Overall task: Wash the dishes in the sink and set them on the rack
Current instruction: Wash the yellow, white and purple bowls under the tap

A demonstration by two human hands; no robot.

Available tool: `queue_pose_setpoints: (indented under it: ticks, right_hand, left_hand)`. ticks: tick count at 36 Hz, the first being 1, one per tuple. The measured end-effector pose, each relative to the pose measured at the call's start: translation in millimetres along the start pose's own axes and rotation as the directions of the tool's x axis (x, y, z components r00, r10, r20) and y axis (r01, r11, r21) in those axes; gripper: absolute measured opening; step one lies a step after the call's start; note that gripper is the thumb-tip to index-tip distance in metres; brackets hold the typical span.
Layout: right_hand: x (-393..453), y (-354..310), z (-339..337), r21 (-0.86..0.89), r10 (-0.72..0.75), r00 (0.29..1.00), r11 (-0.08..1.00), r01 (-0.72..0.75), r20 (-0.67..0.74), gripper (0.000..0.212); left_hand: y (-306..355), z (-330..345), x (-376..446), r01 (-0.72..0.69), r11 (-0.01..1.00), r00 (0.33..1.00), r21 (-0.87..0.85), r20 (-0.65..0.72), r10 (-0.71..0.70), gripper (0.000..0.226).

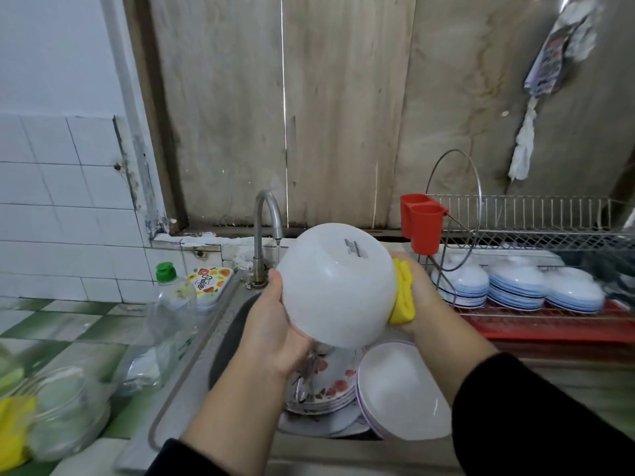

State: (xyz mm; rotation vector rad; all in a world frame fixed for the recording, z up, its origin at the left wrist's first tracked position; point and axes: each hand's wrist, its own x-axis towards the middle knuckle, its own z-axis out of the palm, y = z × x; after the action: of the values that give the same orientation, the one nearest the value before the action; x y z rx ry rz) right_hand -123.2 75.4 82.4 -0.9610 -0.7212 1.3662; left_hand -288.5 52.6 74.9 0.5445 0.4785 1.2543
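Note:
A white bowl [335, 286] is held above the sink [192, 369], its underside turned towards me. My left hand [275, 324] grips its left rim from below. My right hand [417, 290] holds a yellow sponge [404, 293] pressed against the bowl's right side. Under the bowl, inside the sink, lie a stack of flowered plates [330, 386] and stacked white bowls [402, 389]. The wire dish rack [536, 214] stands to the right, with several upturned blue-rimmed bowls [515, 286] on its lower tier.
A curved metal tap [264, 231] rises behind the bowl. A clear soap bottle [171, 310] with a green cap and a small printed box [208, 283] stand left of the sink. A red cutlery holder [422, 225] hangs on the rack. Glass lids [65, 407] lie at the lower left.

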Motion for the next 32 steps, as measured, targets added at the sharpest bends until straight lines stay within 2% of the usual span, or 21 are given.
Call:
queue_pose_setpoints:
  ticks: [3, 5, 7, 9, 11, 12, 14, 17, 20, 23, 25, 26, 28, 30, 32]
  right_hand:
    - [6.0, -26.7, -0.3, -0.224, 0.020, 0.999, 0.975, -0.009, 0.045, 0.038]
    - [9.6, -43.8, 0.1, -0.420, -0.009, 0.999, 0.907, 0.024, 0.036, 0.027]
    - [4.0, -58.0, 12.5, -0.543, 0.063, 0.994, 0.840, -0.002, 0.094, 0.025]
    - [-4.2, -64.3, 27.5, -0.739, 0.081, 0.989, 0.673, 0.039, 0.126, 0.022]
    - [-13.5, -60.8, 43.5, -0.906, -0.053, 0.987, 0.392, 0.161, 0.152, 0.019]
    - [-17.2, -55.7, 48.9, -0.932, -0.126, 0.973, 0.286, 0.222, 0.192, 0.020]
    - [-21.4, -37.3, 48.4, -0.924, -0.240, 0.922, 0.159, 0.347, 0.305, 0.022]
    - [-34.2, -9.2, 38.8, -0.842, -0.354, 0.772, -0.099, 0.530, 0.528, 0.038]
    - [-41.8, 5.4, 22.9, -0.763, -0.400, 0.660, -0.201, 0.614, 0.636, 0.056]
    - [-41.0, 10.4, 2.6, -0.616, -0.375, 0.497, -0.353, 0.704, 0.783, 0.049]
    - [-39.8, 9.8, -8.4, -0.543, -0.342, 0.428, -0.418, 0.728, 0.837, 0.049]
    - [-40.1, 8.2, -12.3, -0.534, -0.337, 0.419, -0.429, 0.729, 0.843, 0.051]
    - [-42.4, 4.1, -16.8, -0.549, -0.324, 0.447, -0.393, 0.738, 0.834, 0.058]
    - [-46.0, -0.6, -19.0, -0.563, -0.306, 0.478, -0.345, 0.751, 0.824, 0.066]
    - [-47.7, -4.6, -20.4, -0.569, -0.306, 0.485, -0.333, 0.752, 0.820, 0.073]
  left_hand:
    - [5.6, 1.6, -4.3, -0.003, 0.989, 1.000, 0.147, 0.019, 0.000, 0.048]
    - [5.2, 6.3, -7.5, -0.015, 0.969, 0.999, 0.246, 0.034, 0.007, 0.043]
    - [-2.5, 11.3, -7.8, -0.031, 0.922, 0.999, 0.386, 0.038, 0.017, 0.040]
    - [-14.3, 17.4, -7.2, -0.011, 0.868, 1.000, 0.496, -0.003, 0.015, 0.038]
    - [-23.6, 22.0, -5.9, 0.049, 0.877, 0.995, 0.477, -0.099, -0.001, 0.038]
    - [-26.6, 22.9, -4.4, 0.067, 0.901, 0.991, 0.428, -0.134, -0.010, 0.040]
    - [-28.8, 21.2, 0.4, 0.068, 0.928, 0.986, 0.365, -0.164, -0.007, 0.047]
    - [-28.5, 15.9, 5.4, 0.084, 0.961, 0.983, 0.263, -0.178, -0.038, 0.057]
    - [-23.6, 18.8, 3.4, 0.102, 0.989, 0.991, 0.106, -0.097, -0.091, 0.066]
    - [-17.8, 24.4, 2.0, 0.084, 0.996, 0.996, 0.022, 0.004, -0.085, 0.080]
    - [-16.0, 26.6, 0.8, 0.069, 0.998, 0.996, 0.009, 0.058, -0.070, 0.089]
    - [-15.6, 27.6, -0.3, 0.068, 0.998, 0.994, 0.006, 0.082, -0.068, 0.090]
    - [-15.4, 30.7, -3.1, 0.085, 0.996, 0.985, 0.002, 0.150, -0.084, 0.083]
    - [-16.9, 34.7, -3.8, 0.100, 0.995, 0.978, 0.019, 0.181, -0.102, 0.062]
    - [-18.4, 35.3, -1.7, 0.082, 0.996, 0.986, 0.030, 0.142, -0.085, 0.042]
